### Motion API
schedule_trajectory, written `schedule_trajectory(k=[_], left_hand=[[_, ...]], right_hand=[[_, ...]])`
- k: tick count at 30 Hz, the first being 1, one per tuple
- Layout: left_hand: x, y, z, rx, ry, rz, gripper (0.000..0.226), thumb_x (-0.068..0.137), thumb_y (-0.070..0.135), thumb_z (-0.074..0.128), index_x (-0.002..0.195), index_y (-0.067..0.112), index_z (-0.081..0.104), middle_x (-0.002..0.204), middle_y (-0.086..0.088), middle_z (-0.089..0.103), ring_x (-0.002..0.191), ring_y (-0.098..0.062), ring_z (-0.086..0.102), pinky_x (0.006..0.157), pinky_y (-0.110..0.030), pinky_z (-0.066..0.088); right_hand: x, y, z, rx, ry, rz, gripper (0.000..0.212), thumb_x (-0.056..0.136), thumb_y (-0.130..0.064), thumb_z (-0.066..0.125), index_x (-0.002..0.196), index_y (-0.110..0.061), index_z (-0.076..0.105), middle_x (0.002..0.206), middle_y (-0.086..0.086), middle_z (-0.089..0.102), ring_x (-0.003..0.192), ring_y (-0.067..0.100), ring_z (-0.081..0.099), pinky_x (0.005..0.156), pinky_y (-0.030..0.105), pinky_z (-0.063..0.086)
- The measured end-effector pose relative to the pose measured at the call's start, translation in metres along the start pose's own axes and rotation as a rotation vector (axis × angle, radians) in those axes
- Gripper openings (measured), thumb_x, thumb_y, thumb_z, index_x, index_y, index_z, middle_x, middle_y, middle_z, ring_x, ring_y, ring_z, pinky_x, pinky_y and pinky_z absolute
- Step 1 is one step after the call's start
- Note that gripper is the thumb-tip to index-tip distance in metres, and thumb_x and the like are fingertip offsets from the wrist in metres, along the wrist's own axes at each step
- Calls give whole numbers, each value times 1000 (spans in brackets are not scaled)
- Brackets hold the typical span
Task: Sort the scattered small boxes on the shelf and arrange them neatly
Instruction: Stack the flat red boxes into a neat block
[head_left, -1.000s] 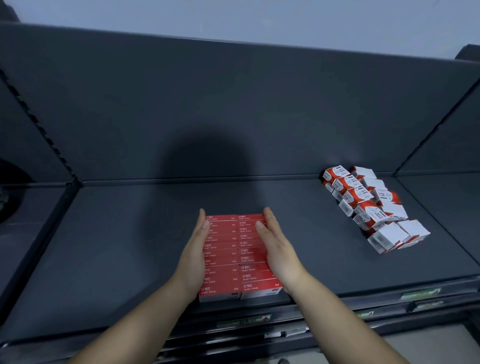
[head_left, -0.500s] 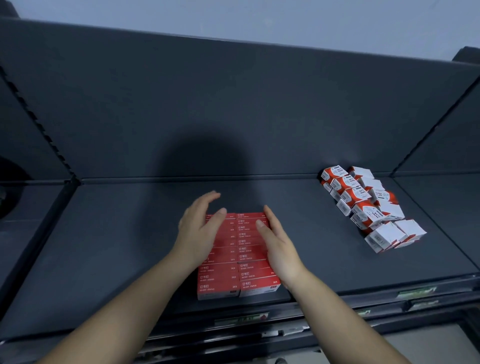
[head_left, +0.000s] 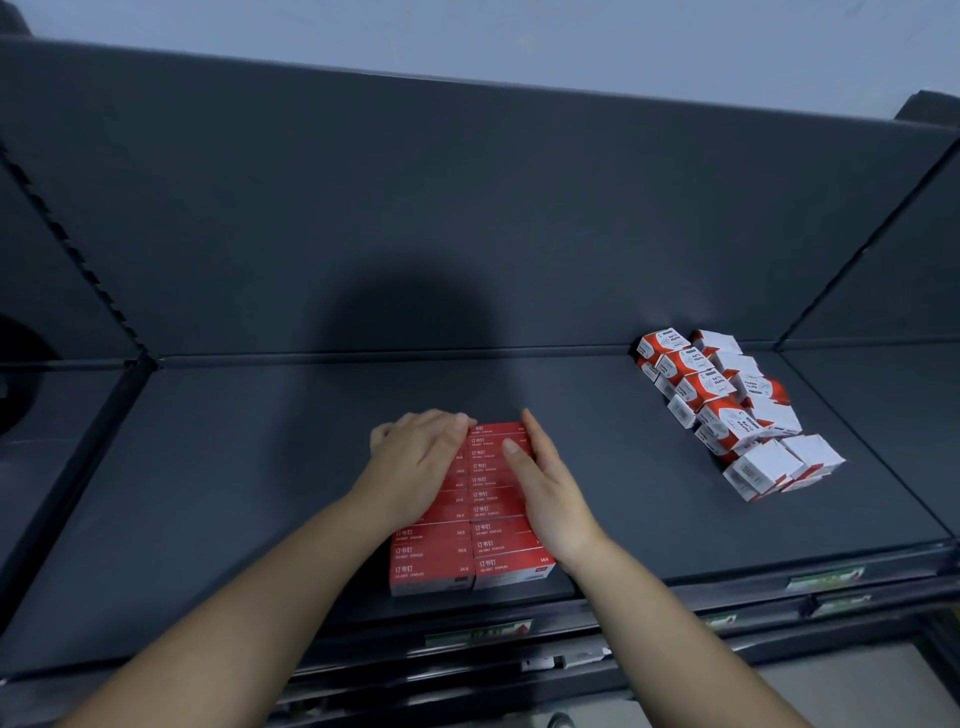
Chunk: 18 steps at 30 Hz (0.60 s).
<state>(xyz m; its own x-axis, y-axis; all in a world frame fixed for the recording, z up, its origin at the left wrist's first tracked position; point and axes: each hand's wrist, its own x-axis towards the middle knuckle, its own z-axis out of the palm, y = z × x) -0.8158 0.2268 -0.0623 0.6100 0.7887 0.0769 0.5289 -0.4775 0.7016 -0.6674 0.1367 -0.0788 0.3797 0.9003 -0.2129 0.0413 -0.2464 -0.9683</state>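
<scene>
Since the earlier frame, left hand (head_left: 415, 462) has moved onto the red staple boxes (head_left: 488, 551), fingers curled over their far edge. Right hand (head_left: 550, 493) lies flat against the right side. Block sits front-centre on shelf (head_left: 260, 493). I judge an uneven push could skew the columns or tip the front boxes off.

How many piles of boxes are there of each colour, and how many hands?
block of red staple boxes: 1
pile of red-and-white boxes: 1
hands: 2, the left hand and the right hand
Total: 4
</scene>
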Motion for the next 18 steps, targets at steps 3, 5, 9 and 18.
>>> schedule_trajectory(k=[3, 5, 9, 18], left_hand=[[-1, 5, -1, 297, -57, 67, 65, 90, 69, 4, 122, 36, 50, 116, 20, 56, 114, -4, 50, 114, -44, 10], [2, 11, 1, 392, -90, 90, 62, 91, 67, 7, 124, 30, 45, 118, 14, 56, 118, -6, 50, 117, -47, 6], [4, 15, 6, 439, -163, 98, 65, 97, 61, 12, 144, 20, 30, 153, 3, 37, 146, -13, 25, 121, -46, -1], [4, 13, 10, 572, -244, 132, 62, 101, 55, 15, 156, 33, -2, 162, 16, -14, 150, -9, -10, 122, -47, -4]], right_hand=[[0, 1, -1, 20, 4, 0, 90, 69, -72, 59, 150, -43, 32, 150, -5, 45, 131, 15, 52, 108, 44, 46], [0, 1, -2, 58, 2, 14, 86, 69, -71, 61, 146, -46, 35, 148, -5, 47, 127, 17, 56, 104, 45, 50], [0, 2, -1, 91, 30, 21, 76, 71, -71, 60, 141, -49, 40, 149, -6, 47, 132, 15, 51, 112, 46, 42], [-9, -10, -4, 9, 51, -11, 53, 103, -44, 40, 154, -29, 31, 156, -10, 36, 143, 5, 34, 122, 34, 24]])
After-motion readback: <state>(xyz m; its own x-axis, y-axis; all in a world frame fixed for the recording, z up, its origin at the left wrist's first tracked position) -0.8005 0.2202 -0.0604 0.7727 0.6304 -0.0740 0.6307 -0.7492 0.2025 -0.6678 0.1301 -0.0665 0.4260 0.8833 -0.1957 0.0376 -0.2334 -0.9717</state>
